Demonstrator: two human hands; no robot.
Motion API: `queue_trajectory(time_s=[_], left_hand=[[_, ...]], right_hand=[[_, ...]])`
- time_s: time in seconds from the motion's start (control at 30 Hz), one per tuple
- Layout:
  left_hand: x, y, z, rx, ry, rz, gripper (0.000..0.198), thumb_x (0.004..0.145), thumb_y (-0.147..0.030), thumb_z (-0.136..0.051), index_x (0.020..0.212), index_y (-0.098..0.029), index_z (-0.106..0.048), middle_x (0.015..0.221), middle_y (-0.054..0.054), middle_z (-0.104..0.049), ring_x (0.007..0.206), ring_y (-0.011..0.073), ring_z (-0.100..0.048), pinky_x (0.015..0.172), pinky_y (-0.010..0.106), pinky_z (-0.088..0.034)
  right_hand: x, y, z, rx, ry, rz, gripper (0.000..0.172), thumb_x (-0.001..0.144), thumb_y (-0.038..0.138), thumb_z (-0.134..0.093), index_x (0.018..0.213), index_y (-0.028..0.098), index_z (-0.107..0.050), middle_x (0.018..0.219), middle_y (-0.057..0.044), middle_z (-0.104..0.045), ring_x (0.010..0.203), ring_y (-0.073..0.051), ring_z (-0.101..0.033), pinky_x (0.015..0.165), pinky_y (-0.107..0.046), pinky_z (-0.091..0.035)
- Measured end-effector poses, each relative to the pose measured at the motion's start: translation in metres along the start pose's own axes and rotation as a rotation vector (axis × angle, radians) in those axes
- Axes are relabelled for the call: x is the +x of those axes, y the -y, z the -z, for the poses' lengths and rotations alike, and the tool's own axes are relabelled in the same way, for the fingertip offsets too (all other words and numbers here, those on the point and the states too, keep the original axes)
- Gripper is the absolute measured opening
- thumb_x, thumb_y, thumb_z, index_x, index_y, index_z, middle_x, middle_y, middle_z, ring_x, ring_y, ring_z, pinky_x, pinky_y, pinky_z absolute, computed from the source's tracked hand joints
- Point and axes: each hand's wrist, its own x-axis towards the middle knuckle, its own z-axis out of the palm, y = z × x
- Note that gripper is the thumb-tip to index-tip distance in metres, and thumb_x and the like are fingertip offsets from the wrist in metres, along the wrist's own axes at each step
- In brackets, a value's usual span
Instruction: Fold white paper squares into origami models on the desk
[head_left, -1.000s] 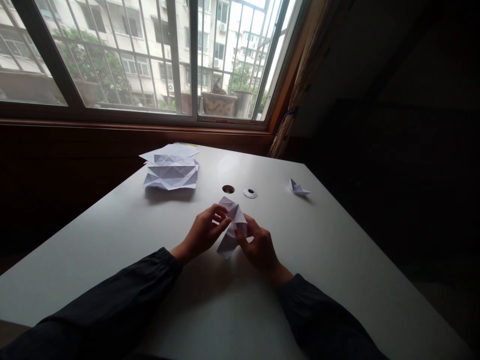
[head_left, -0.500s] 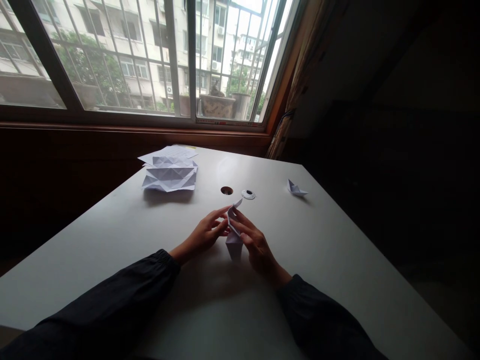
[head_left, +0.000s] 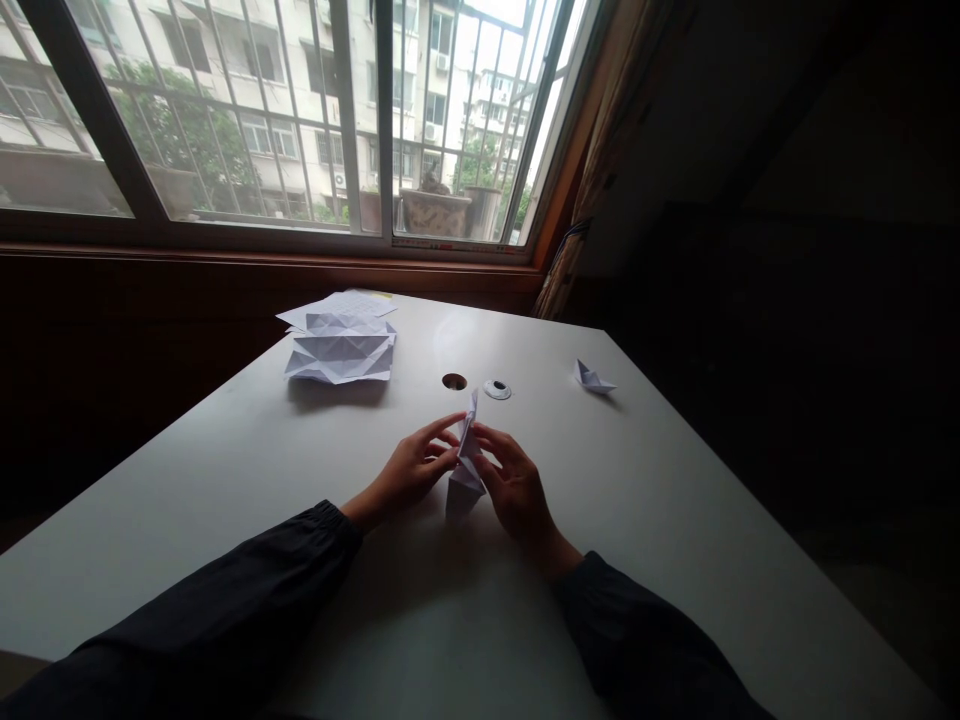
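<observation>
Folded white paper (head_left: 466, 465) stands on edge toward the tabletop's (head_left: 225, 520) near side, pinched lightly between the left hand (head_left: 411, 470) and right hand (head_left: 514, 488), a grasp that keeps its creased flaps upright.

The left hand (head_left: 409, 470) and right hand (head_left: 514, 490) hold a narrow folded white paper (head_left: 466, 460) upright between them, above a white table (head_left: 645, 480). Off to the left lies a stack of creased white paper sheets (head_left: 340, 350); a small white paper boat (head_left: 594, 377) sits over to the right.
</observation>
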Motion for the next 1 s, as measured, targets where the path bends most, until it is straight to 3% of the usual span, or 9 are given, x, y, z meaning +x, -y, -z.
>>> queue_trajectory(time_s=[0.13,0.33,0.5,0.67,0.87,1.0], left_hand=[[0.001,0.002,-0.002,0.080,-0.053,-0.004,0.057,0.092,-0.031,-0.065,0.147,-0.022,-0.051,0.098,0.004,-0.066,0.084,0.0170,-0.071,0.081,0.030,-0.057],[0.003,0.008,-0.001,0.224,-0.060,0.038,0.054,0.089,-0.034,-0.066,0.140,-0.020,-0.053,0.096,0.004,-0.066,0.078,0.0167,-0.071,0.072,0.028,-0.059],[0.003,0.011,-0.001,0.350,-0.063,0.031,0.050,0.091,-0.042,-0.064,0.135,-0.019,-0.056,0.107,0.009,-0.066,0.082,0.0185,-0.072,0.074,0.031,-0.061],[0.001,0.010,-0.004,0.421,-0.008,-0.067,0.042,0.094,-0.044,-0.062,0.130,-0.023,-0.066,0.118,0.011,-0.061,0.088,0.0181,-0.071,0.078,0.032,-0.062],[-0.002,0.003,-0.003,0.404,0.007,-0.156,0.051,0.093,-0.036,-0.065,0.143,-0.027,-0.057,0.123,0.010,-0.060,0.094,0.0180,-0.067,0.087,0.035,-0.061],[-0.004,0.000,-0.004,0.471,-0.025,-0.215,0.054,0.090,-0.030,-0.069,0.142,-0.028,-0.057,0.129,0.011,-0.059,0.103,0.0219,-0.066,0.094,0.041,-0.059]], right_hand=[[0.001,-0.005,0.000,-0.110,-0.106,-0.108,0.055,0.093,0.031,-0.066,0.145,0.028,-0.048,0.128,-0.012,-0.066,0.113,-0.027,-0.069,0.085,-0.041,-0.064],[0.004,-0.009,0.001,-0.324,0.007,-0.234,0.035,0.091,0.034,-0.066,0.124,0.022,-0.063,0.105,-0.009,-0.077,0.088,-0.025,-0.076,0.080,-0.039,-0.063],[0.005,-0.008,0.001,-0.351,0.058,-0.294,0.041,0.090,0.031,-0.063,0.130,0.024,-0.059,0.095,-0.005,-0.079,0.076,-0.022,-0.076,0.072,-0.035,-0.061],[0.003,-0.007,-0.002,-0.175,0.047,-0.365,0.061,0.085,0.029,-0.070,0.141,0.023,-0.046,0.091,-0.005,-0.079,0.083,-0.026,-0.076,0.076,-0.038,-0.060],[0.001,-0.005,-0.008,0.274,-0.058,-0.546,0.093,0.077,0.024,-0.079,0.153,0.024,-0.024,0.115,-0.013,-0.075,0.095,-0.029,-0.075,0.081,-0.045,-0.061],[0.003,-0.006,-0.010,0.464,-0.080,-0.572,0.094,0.075,0.024,-0.082,0.152,0.024,-0.028,0.119,-0.013,-0.073,0.093,-0.029,-0.075,0.077,-0.042,-0.062]])
